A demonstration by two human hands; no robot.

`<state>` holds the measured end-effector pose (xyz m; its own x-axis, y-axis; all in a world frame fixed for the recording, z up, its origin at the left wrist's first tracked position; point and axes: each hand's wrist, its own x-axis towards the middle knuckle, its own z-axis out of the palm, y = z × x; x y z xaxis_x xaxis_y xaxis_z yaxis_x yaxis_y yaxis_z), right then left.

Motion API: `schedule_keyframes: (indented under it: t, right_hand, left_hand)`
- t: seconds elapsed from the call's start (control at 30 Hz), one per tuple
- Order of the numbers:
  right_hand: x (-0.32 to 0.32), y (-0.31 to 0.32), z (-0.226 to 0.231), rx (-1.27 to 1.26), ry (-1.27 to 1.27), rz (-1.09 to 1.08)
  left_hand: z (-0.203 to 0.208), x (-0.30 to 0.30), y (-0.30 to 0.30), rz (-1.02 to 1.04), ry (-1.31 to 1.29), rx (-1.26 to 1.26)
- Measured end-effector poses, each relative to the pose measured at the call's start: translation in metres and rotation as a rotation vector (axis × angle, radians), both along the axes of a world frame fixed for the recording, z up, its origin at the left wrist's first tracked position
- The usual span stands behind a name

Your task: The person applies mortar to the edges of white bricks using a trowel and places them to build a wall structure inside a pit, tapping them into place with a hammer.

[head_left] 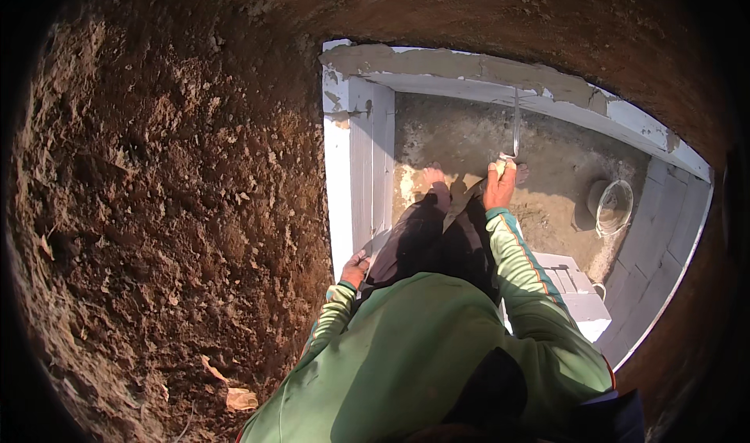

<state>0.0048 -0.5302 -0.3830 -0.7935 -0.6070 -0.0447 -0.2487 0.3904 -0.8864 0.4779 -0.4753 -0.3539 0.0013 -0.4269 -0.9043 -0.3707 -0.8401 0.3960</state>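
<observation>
I look down past a green jacket (414, 349) and dark trousers into a walled pit of pale blocks, sunk in brown earth. The wearer's right hand (500, 185) reaches forward, right of the middle, with its fingers closed around the pale handle of a slim metal tool (516, 126). The tool's bent, shiny shank runs from the fist toward the far wall (484, 68); I cannot tell whether its tip touches. Grey-brown mortar covers much of that wall's top, with white block showing through in patches.

The left hand (355, 269) hangs low at the left wall (337, 185), near its inner edge, fingers partly curled. I cannot tell whether it grips anything or touches the block.

Two bare feet (436, 181) show on the dusty, partly sunlit floor (461, 123), one on each side of the handle. To the right, a bucket (615, 208) is near the grey block wall (652, 244). Closer in, beside the right sleeve, are pale blocks (566, 275). Rough, clumped soil (172, 208) fills my left side, with a dry leaf (241, 398) at the bottom.
</observation>
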Motion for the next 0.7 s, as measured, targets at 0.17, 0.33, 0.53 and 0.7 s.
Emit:
schedule_keyframes:
  t: [0.17,0.33,0.53,0.7]
  right_hand:
    - [-0.024,-0.070,-0.037,-0.009,0.128,-0.117]
    - [-0.046,-0.116,-0.113,0.135,0.146,-0.174]
    - [-0.037,-0.014,-0.108,0.620,-0.177,0.015]
    - [-0.063,0.118,-0.056,0.740,-0.386,-0.243]
  left_hand:
    - [0.013,0.004,0.004,0.017,-0.063,-0.039]
    - [0.024,0.023,0.003,0.079,-0.027,-0.015]
    - [-0.001,0.053,0.010,0.172,0.108,0.104]
    - [-0.040,0.016,-0.048,0.035,0.216,0.131]
